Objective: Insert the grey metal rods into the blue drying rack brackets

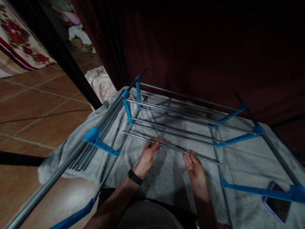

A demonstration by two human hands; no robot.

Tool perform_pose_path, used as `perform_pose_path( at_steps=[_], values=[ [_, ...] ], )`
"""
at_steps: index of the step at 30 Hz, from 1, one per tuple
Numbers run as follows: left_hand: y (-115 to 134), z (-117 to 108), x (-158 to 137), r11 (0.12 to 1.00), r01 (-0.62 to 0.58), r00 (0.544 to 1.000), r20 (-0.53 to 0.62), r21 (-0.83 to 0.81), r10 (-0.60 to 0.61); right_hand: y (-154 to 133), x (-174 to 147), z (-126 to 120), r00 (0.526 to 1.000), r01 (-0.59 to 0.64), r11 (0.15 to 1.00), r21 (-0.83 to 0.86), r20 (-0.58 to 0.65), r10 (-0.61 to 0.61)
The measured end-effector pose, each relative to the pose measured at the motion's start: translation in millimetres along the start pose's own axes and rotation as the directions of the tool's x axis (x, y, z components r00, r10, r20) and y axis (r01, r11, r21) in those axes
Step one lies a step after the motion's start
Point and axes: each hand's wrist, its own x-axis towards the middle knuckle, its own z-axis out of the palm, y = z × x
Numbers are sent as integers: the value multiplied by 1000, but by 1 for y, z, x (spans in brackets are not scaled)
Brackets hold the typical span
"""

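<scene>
A thin grey metal rod (173, 148) is held level across my front, both its ends free. My left hand (150, 151), with a black band on the wrist, pinches it left of its middle. Farther right, my right hand (194, 165) has its fingertips on the same rod. Just beyond lies a rack frame with blue plastic brackets (127, 108) and several fitted crossbars (188, 113) between its two sides. A blue bracket (101, 142) on the left side and a blue bracket (254, 190) on the right side have no rod between them.
Several loose grey rods (95, 140) lie beside the frame's left pole. A grey blanket (247, 159) covers the surface beneath. At the right rests a phone (277, 202) under a bracket. Dark red curtain (202, 47) hangs behind; a black post (64, 60) stands at left.
</scene>
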Motion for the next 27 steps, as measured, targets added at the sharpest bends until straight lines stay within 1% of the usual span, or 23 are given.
perform_pose_path(
  at_steps=[2, 4, 8, 13, 16, 22, 27],
  values=[
    [-4, 2, 0, 1000, 16, 1000, 3, 8, -16, 5, 2, 8, 998, -27, 999, 22, -61, 28],
    [-8, 4, -1, 999, 36, 999, 7, 11, -36, 8, 2, 16, 995, -46, 998, 50, -89, 51],
    [-18, 5, -2, 997, 71, 997, 22, 7, -71, 13, -3, 25, 996, -70, 994, 86, -53, 74],
    [-27, 7, -2, 997, 83, 996, 27, 9, -83, 18, -6, 24, 996, -78, 993, 85, -38, 81],
    [-29, 7, -1, 996, 73, 997, 30, 45, -74, 18, -6, 22, 994, -85, 993, 83, -57, 90],
    [-32, 2, 3, 990, 55, 998, 7, 128, -56, 22, -5, 23, 983, -130, 983, 129, -109, 144],
    [-31, -4, 3, 973, 51, 998, 26, 224, -58, 26, -4, 19, 989, -114, 993, 37, -88, 117]
  ],
)
